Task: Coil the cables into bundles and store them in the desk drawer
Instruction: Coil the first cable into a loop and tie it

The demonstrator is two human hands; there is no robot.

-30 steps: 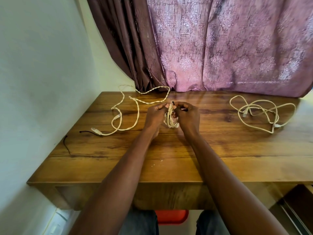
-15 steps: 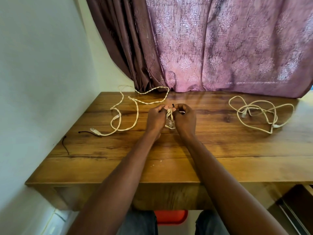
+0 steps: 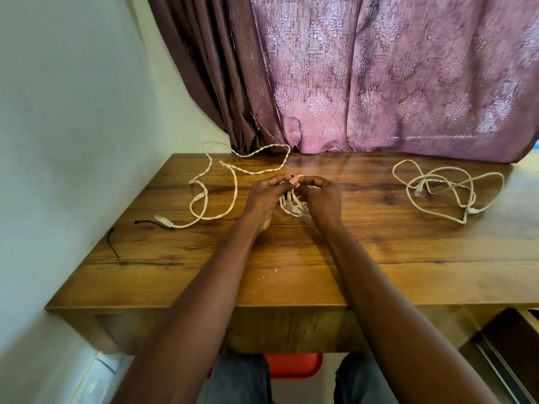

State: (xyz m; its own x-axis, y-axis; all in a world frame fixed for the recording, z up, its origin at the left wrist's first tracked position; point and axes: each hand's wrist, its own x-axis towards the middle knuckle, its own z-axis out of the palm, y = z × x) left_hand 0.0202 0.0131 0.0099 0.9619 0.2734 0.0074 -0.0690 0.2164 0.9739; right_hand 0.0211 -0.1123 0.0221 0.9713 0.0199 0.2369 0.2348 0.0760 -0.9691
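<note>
A small cream cable bundle (image 3: 291, 204) is held between the two hands at the centre of the frame, just above the wooden desk (image 3: 291, 275). The left hand (image 3: 264, 198) and the right hand (image 3: 322, 196) are brought close together, fingertips meeting at the top of the bundle, where the loops are gathered and pinched; a small dark tip, probably a tie, is seen at that meeting point, though it is too small to be named with confidence. From the pinch, the loops hang toward the lower edge of the frame, so the bundle's long axis is seen running roughly from top to bottom of the picture, with the loose ends fanned out near the desk surface between the wrists.

A twisted cream cable (image 3: 221, 185) is left uncoiled in the left middle of the frame, sprawled from the foot of the curtain (image 3: 379, 77) down to a connector near the desk's left edge; it lies nearer the left hand. A second loose cable (image 3: 446, 191) is seen at the right of the frame, well apart from both hands and nearer the right one. Two thin black ties (image 3: 151, 223) are laid beside the left cable's end.

The bundle in hand is judged to be at the fastening stage. An open drawer (image 3: 513, 339) is glimpsed at the lower right corner, below the desk top, so the stowing move is expected to be made down and to the right, on the right hand's side.
</note>
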